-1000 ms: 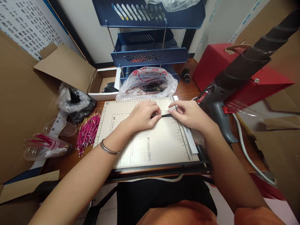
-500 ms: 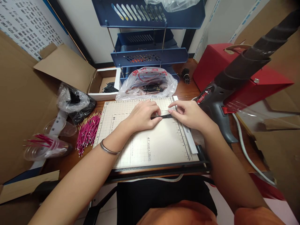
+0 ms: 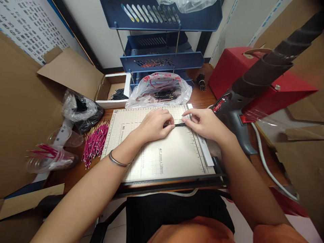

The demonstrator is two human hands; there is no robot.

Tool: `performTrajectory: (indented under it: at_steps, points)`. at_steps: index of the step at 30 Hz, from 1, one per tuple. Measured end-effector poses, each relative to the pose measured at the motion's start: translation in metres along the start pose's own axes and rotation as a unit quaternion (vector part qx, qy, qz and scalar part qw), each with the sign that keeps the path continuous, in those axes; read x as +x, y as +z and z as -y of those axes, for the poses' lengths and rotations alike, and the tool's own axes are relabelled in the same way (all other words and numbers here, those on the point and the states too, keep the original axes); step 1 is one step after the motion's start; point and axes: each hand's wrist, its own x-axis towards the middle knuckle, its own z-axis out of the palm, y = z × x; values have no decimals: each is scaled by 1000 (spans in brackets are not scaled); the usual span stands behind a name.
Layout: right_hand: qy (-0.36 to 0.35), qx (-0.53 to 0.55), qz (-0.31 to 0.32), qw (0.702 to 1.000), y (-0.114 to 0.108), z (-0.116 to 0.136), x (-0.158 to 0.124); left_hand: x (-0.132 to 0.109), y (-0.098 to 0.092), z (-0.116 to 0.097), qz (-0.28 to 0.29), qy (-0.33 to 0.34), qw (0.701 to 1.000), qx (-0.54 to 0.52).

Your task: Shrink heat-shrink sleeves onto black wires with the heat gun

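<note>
My left hand [image 3: 153,126] and my right hand [image 3: 205,124] meet over the far part of a cream paper-cutter board [image 3: 162,155]. Between their fingertips lies a short bundle of thin black tubes [image 3: 179,125], flat on the board. Both hands are closed in a pinch, one on each end of the bundle. A metal bangle sits on my left wrist. The cutter's white guide strip [image 3: 204,148] runs along the board's right edge, just under my right hand.
Magenta wire pieces [image 3: 95,143] lie left of the board beside plastic cups [image 3: 48,158]. A clear bag of black parts [image 3: 159,89], a white box [image 3: 113,91] and a blue shelf rack [image 3: 162,54] stand behind. A heat gun [image 3: 235,111] and red box [image 3: 253,77] are right.
The hands stay in place over the board. The black bundle between the fingertips shows shorter now than half a second ago; the fingers have shifted slightly on it.
</note>
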Motion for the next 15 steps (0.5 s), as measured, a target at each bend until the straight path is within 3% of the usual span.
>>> performTrajectory:
  at_steps: [15]
  points:
    - [-1,3,-3,1000,0,1,0,0,1,1,-2,35,999,-41]
